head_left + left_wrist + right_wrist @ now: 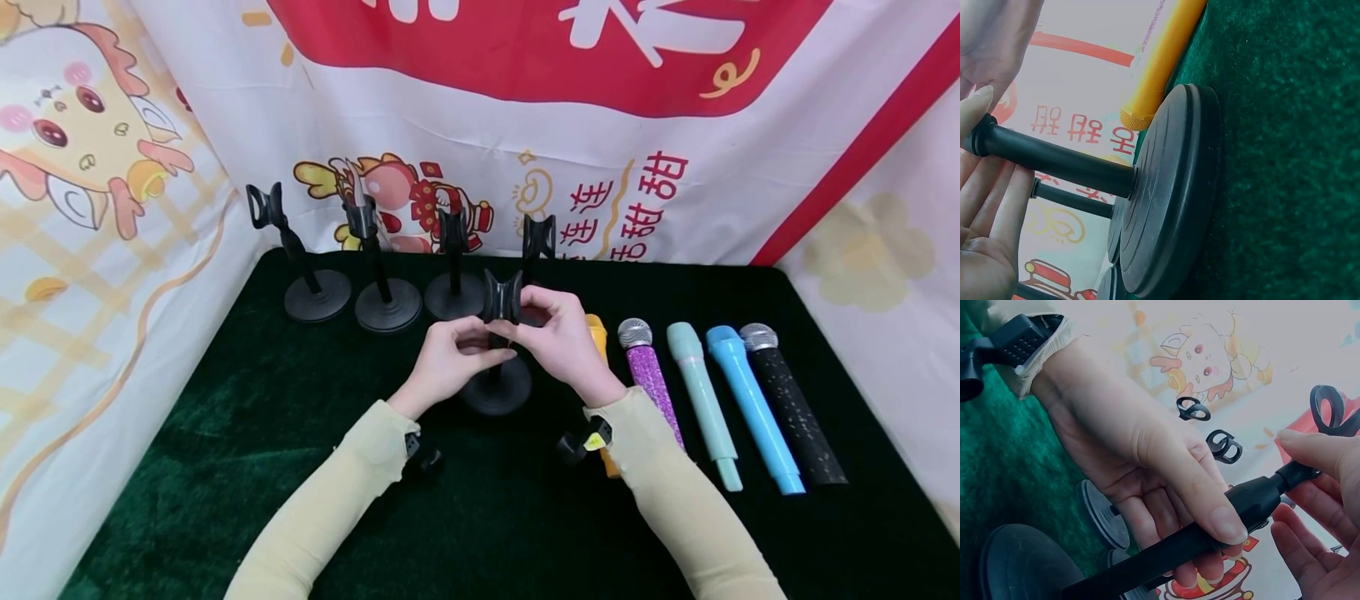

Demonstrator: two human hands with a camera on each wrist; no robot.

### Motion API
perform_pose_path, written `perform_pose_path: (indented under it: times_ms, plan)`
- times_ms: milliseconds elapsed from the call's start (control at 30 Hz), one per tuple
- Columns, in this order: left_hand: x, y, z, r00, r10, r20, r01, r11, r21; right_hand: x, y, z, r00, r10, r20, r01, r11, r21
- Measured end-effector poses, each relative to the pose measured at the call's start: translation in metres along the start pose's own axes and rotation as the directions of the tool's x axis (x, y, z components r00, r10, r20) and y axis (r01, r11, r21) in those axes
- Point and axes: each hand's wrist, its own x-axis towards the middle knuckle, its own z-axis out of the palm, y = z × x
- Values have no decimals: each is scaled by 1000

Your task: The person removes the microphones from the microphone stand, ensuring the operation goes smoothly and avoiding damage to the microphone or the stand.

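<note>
A black desktop microphone stand with a round base stands upright in front of me on the dark green cloth. My left hand grips the collar at the top of its pole, thumb on one side and fingers on the other. Higher up, just under the forked clip, my right hand pinches the thin neck between thumb and fingers. The right wrist view shows both hands on the stand, the left hand lower and the right hand close to the clip. The pole runs down to the base in the left wrist view.
Several similar black stands stand in a row behind. On the right lie purple, mint green, light blue and black microphones. An orange microphone is partly hidden by my right arm. Printed fabric hangs behind the table.
</note>
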Motion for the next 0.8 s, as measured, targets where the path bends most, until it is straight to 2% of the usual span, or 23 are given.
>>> perform_pose_path:
  times_ms: [333,600,800]
  plan:
    - [0,-1,0,1000,-2,-3,2,1000,6,-3,5,2,1000,25,-4,-25,1000,5]
    - [0,-1,-1,1000,-17,-1,17,1000,3,-3,-3,3,998,59,-1,-59,998,-24]
    - [-1,-1,-1,1000,-13,-2,13,1000,12,-4,-3,4,999,52,-9,-52,997,-55]
